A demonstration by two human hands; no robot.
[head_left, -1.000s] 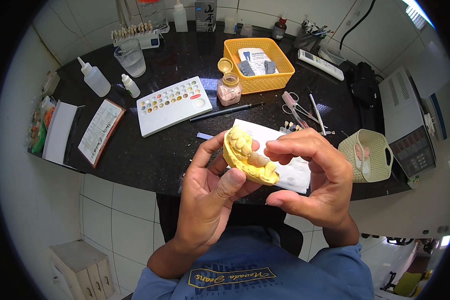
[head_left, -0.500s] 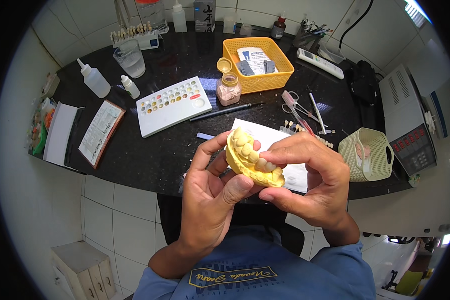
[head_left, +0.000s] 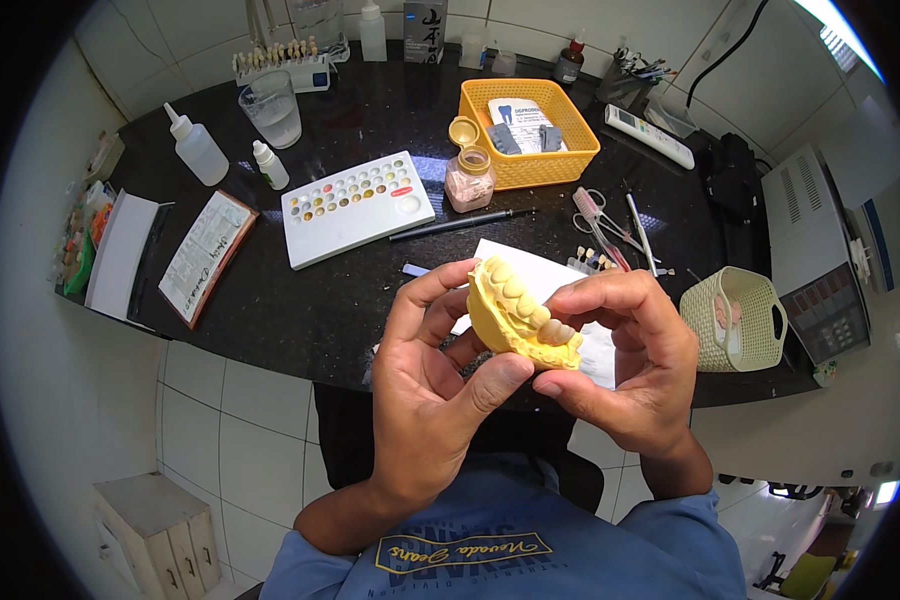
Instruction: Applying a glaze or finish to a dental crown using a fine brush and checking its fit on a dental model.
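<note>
Both hands point(head_left: 530, 375) hold a yellow dental cast point(head_left: 518, 316) above the black counter point(head_left: 300, 300)

Both arms come up from below, bent at the elbows, and meet in the middle. The left hand point(head_left: 432, 385) is turned palm up, with its fingers curled and its thumb pushed forward. The right hand point(head_left: 630, 365) faces it, fingers bent over the top, thumb underneath. The fingertips of both hands almost touch.
</note>
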